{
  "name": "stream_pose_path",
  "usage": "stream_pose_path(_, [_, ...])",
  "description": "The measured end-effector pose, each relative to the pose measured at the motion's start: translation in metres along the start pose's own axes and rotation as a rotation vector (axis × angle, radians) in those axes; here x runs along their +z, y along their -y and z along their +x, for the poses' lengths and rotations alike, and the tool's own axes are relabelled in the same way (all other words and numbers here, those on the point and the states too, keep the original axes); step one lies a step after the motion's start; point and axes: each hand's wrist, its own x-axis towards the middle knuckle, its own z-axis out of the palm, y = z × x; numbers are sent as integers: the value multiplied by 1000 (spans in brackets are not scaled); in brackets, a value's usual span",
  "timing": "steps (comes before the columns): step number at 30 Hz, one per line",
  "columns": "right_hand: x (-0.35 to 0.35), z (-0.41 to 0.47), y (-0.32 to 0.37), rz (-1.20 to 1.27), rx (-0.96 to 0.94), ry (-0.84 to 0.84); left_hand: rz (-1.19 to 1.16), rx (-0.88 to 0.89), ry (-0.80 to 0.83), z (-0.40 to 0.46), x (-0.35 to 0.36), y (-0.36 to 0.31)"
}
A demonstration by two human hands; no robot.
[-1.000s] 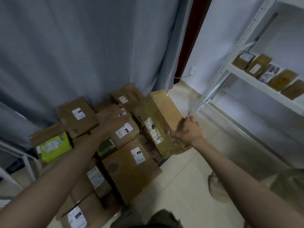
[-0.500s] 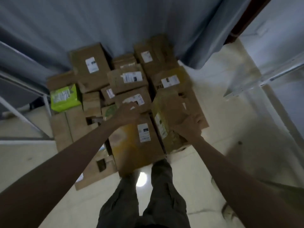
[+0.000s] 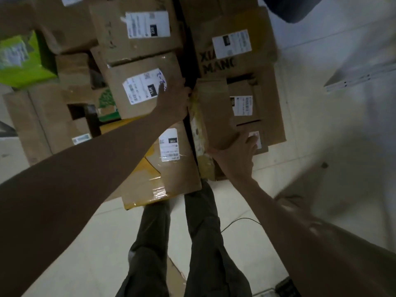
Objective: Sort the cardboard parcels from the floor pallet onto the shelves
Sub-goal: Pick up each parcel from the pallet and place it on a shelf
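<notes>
While both hands flank it: parcel (image 3: 214, 112) unlifted.
Left hand (image 3: 174, 99): flat at 9 o'clock.
Right hand (image 3: 240, 154): spread at 5 o'clock.
Advice: hook fingers under, lift level.

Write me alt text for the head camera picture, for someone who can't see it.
Seen from above, a person's left hand and right hand reach to either side of a tall cardboard parcel among labelled parcels piled on the floor. A green box lies far left.

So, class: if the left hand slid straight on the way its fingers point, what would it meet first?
The left hand already lies on the parcel with the handwritten label. Going on, it would probably meet the larger labelled box beyond, though depth is unclear.
</notes>
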Motion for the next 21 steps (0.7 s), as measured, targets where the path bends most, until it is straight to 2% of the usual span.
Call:
stream_pose_path(2, [6,3,-5,19,-24,-7,176,41,-58,10,14,7])
stream_pose_path(5, [10,4,-5,23,-47,-19,292,70,-132,15,27,21])
stream_pose_path(10, [18,-1,2,51,-83,-64,336,-5,-64,10,29,41])
stream_pose_path(14, [31,2,20,37,-136,-112,251,-79,-23,7,28,53])
stream_pose_path(21, [61,47,62,-27,-193,-114,-22,-89,58,11,30,69])
